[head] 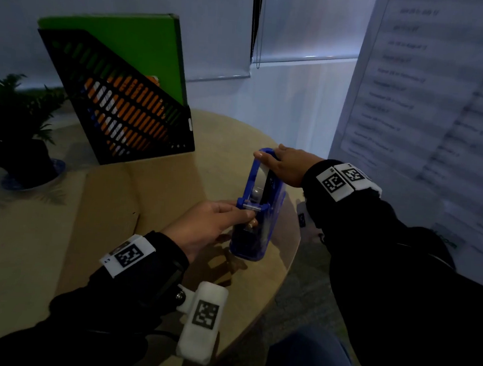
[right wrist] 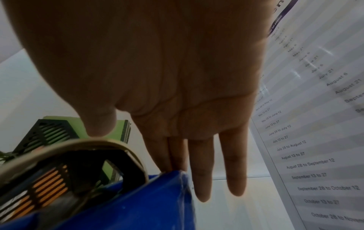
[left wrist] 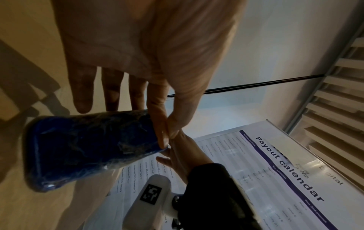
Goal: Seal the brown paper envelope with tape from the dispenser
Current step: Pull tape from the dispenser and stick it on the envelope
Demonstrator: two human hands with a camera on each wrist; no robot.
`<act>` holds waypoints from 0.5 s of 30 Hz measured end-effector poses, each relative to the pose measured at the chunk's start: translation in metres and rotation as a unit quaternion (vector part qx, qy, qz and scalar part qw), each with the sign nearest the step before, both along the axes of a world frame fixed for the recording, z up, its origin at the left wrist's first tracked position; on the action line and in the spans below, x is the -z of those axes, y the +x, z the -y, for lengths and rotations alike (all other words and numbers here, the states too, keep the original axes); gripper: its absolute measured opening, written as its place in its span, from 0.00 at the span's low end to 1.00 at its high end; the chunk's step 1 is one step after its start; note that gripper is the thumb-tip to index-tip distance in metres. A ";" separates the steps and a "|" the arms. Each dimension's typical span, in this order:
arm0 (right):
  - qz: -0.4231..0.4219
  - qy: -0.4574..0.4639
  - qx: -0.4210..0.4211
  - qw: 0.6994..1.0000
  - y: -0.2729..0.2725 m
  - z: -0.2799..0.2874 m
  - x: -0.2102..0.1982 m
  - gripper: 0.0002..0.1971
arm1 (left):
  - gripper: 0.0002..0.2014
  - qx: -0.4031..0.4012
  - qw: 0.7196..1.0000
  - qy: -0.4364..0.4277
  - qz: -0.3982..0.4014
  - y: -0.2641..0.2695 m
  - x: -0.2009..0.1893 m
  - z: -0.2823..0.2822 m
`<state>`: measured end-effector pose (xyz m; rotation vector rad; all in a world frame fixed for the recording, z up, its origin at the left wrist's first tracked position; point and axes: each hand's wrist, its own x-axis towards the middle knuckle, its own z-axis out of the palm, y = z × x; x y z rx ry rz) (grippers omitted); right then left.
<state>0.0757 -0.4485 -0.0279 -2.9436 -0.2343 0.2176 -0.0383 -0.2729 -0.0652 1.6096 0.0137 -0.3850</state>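
Tape dispenser: the blue tape dispenser (head: 257, 204) is standing near the right edge of the round table (head: 176, 183), with the tape roll (right wrist: 74, 149) sitting in its top.
Envelope: the brown envelope (head: 109, 201) is lying flat on the table, just left of the dispenser, under the left forearm.
Left hand: the left hand (head: 211, 223) is reaching to the near end of the dispenser; thumb and forefinger are pinching together at the cutter end.
Left wrist view: it is showing that pinch at the dispenser's edge (left wrist: 165, 133), with the other fingers (left wrist: 82, 93) hanging straight beside the blue body.
Right hand: the right hand (head: 288, 166) is steadying the far end, thumb pressing on top of the roll.
Right wrist view: the thumb (right wrist: 100, 121) is touching the roll, two fingers are lying against the blue wall, and two are stretching free.
Table and room: a black file rack (head: 119, 101) holding a green folder (head: 135, 47) is standing behind; a potted plant (head: 19, 125) is sitting to the left.
Wall: a printed calendar (head: 432, 96) is hanging on the right.
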 end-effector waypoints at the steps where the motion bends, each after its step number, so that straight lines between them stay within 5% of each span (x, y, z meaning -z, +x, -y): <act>1: 0.001 0.001 0.002 1.000 0.001 0.000 0.001 0.42 | 0.07 0.000 1.000 -0.005 -0.002 0.000 -0.001 0.000; 15: 0.002 0.001 0.001 1.000 0.003 0.000 0.003 0.43 | 0.10 0.013 1.000 0.019 0.017 -0.004 -0.002 0.001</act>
